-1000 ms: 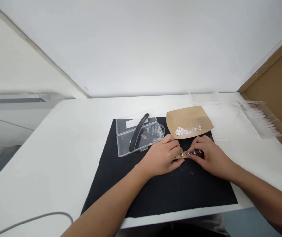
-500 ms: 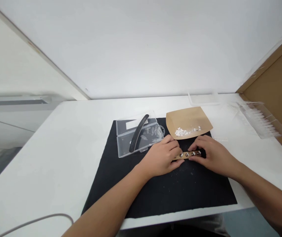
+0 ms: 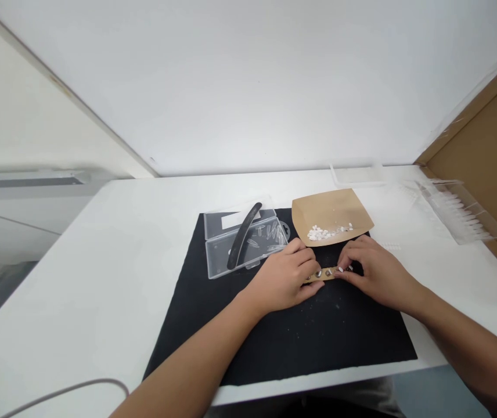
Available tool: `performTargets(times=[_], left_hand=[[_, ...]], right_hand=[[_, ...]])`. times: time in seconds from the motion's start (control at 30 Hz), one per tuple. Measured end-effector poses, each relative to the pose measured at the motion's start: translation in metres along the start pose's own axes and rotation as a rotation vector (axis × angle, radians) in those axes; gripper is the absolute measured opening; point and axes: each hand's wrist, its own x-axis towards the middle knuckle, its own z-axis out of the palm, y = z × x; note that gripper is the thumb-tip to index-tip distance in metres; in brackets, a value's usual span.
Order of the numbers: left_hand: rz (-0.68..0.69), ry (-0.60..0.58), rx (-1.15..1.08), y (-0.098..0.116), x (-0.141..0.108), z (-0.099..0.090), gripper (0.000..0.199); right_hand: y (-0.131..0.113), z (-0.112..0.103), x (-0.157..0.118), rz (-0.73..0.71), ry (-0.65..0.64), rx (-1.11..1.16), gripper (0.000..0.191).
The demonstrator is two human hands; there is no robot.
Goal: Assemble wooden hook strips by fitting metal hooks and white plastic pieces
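The person's left grip (image 3: 285, 277) and right grip (image 3: 374, 271) are bare human hands, joined by slim, bare wrists (image 3: 255, 306) to the left forearm (image 3: 213, 348) and right forearm (image 3: 457, 341), both uncovered and widening as far as the head view reaches.

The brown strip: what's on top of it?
Small dark spots and white pieces line the brown strip. The left hand covers its left part, and the right hand hides some of the right; whatever lies there cannot be seen.
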Motion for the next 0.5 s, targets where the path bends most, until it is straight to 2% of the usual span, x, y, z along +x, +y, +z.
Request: performTargets(times=[0.3, 0.5], left_hand=[[-0.010, 0.001, -0.012, 0.0003, 0.0006, -0.0010, 0.018], [-0.014, 0.006, 0.000, 0.0006, 0.0000, 0.0005, 0.017]], right_hand=[[-0.0061, 0.0001, 0.0014, 0.049, 0.036, 0.173, 0.017], [-0.0045, 0.0019, 0.0022, 0.065, 0.002, 0.082, 0.014]])
